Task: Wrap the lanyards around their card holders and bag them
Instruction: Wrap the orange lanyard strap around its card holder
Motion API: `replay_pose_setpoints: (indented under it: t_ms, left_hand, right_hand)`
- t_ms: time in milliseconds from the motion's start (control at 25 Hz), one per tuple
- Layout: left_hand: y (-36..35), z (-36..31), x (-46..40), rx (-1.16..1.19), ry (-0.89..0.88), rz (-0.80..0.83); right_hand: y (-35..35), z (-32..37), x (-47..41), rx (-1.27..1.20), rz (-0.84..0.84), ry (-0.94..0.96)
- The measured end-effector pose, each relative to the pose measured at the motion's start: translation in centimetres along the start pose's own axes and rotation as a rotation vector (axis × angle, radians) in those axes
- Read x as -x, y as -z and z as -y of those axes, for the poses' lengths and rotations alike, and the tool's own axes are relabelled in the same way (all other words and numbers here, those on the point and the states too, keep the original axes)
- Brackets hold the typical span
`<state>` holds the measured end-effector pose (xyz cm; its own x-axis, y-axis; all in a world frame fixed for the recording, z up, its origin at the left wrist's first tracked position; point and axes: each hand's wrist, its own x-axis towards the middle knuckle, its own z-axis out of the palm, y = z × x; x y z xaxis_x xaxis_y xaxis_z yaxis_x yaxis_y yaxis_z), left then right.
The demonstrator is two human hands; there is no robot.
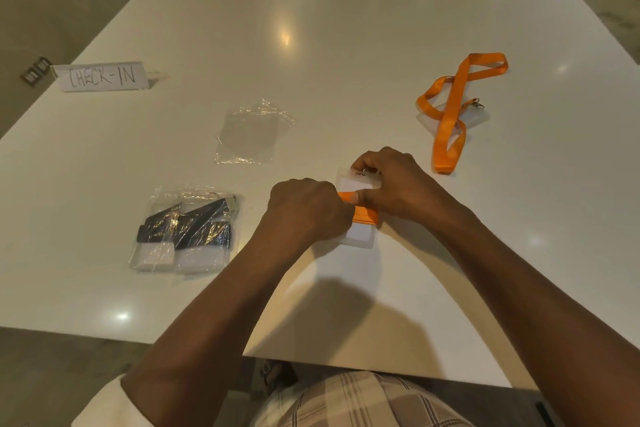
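With 2 black sets lying in a filled bag point(185, 230), the left hand point(306, 206) and right hand point(391, 182) are pinching an orange lanyard point(363, 213) around a card holder point(358, 236) at the table's near centre, leaving 1 loose lanyard point(453, 104) and an empty bag point(251, 133) waiting.

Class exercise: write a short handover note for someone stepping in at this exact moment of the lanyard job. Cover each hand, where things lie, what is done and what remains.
Left hand grips the orange lanyard, winding it round the card holder. Right hand holds that holder at its clip end.
Done: filled bag with two black-wrapped holders, near left.
Left: finish this wrap, then wrap the loose orange lanyard lying over its holder, far right. Bag both; an empty bag waits at centre.
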<state>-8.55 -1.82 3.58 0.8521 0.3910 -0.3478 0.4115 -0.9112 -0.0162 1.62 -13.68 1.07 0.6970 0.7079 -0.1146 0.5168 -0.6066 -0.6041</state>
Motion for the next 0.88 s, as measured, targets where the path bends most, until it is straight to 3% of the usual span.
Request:
replay_pose_setpoints:
  t_ms: [200,480,720,880]
  left_hand:
    - [1.3,-0.8,-0.4,-0.171,0.019,0.067]
    - [1.8,2.1,-1.1,0.007,0.095,0.043]
    - [0.9,6.3,-3.4,0.249,0.184,-0.166]
    - [1.9,9.2,-4.5,0.374,0.253,-0.383]
  right_hand:
    - [-0.2,-0.2,-0.2,0.007,0.017,0.002]
    - [0.4,-0.4,-0.2,-0.057,0.044,0.028]
    - [1.5,0.4,-1.9,-0.108,0.029,-0.014]
    - [2.3,1.9,-4.2,-0.1,0.019,0.056]
